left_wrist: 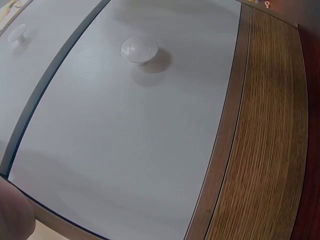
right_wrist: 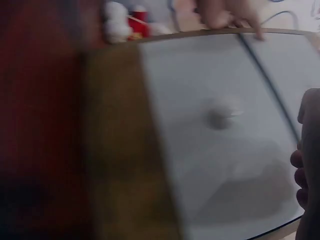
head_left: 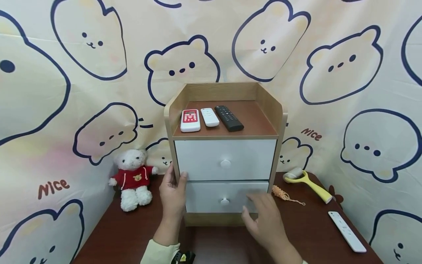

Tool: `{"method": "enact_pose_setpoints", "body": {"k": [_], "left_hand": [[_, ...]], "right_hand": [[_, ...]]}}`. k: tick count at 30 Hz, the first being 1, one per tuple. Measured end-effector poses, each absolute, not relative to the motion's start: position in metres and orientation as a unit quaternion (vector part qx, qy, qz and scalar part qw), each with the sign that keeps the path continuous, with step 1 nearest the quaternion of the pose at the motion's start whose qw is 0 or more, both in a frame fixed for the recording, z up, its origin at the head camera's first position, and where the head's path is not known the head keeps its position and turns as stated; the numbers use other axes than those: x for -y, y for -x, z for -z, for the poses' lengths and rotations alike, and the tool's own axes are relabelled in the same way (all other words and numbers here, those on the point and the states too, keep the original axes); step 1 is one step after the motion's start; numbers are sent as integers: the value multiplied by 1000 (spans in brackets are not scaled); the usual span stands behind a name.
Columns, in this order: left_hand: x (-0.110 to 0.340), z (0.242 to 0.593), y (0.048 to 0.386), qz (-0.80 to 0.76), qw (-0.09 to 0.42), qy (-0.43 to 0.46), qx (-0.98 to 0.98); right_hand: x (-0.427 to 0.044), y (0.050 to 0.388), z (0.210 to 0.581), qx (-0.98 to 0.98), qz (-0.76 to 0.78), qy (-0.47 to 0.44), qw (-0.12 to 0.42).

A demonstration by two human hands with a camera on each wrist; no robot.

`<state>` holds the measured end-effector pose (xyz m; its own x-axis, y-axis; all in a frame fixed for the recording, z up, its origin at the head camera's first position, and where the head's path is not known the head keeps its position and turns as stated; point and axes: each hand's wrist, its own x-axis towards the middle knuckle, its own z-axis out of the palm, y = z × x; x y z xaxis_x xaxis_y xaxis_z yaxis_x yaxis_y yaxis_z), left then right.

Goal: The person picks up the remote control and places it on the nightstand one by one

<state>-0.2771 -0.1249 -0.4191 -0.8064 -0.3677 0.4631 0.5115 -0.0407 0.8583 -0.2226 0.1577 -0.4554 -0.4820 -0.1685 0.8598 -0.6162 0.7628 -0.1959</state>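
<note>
A small wooden cabinet (head_left: 215,220) stands on the table with its upper drawer (head_left: 201,157) and lower drawer (head_left: 202,192) both closed. My left hand (head_left: 173,200) rests against the cabinet's left side, its thumb at the front edge and the other fingers along the side panel. In front of the lower drawer's right part is my right hand (head_left: 266,220), fingers loosely bent and holding nothing. The lower drawer's round white knob (head_left: 225,201) lies to its left, apart from the fingers. The right wrist view is blurred.
On the cabinet top lie a red-faced white remote (head_left: 190,120), a small white remote (head_left: 210,117) and a black remote (head_left: 229,118). A teddy bear (head_left: 133,181) sits left. Right are an orange cord bundle (head_left: 281,193), a yellow-handled roller (head_left: 311,185) and a white strip-shaped object (head_left: 347,231).
</note>
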Motion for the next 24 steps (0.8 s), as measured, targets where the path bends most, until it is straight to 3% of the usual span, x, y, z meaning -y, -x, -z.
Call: {"method": "enact_pose_setpoints", "body": {"k": [4,9,13,19,24], "left_hand": [[127,420,278,723,304,76,616],[127,420,277,724,309,76,611],[126,417,278,725,313,82,608],[126,417,278,726,313,82,608],[126,420,277,724,309,70,612]], "right_hand": [[-160,213,491,873,-251,-187,374],[-171,206,518,900,-250,-141,328],[-185,201,531,919,-249,-98,290],[-221,192,545,948,-254,-31,191],[-258,186,551,955,-253,17,150]]}}
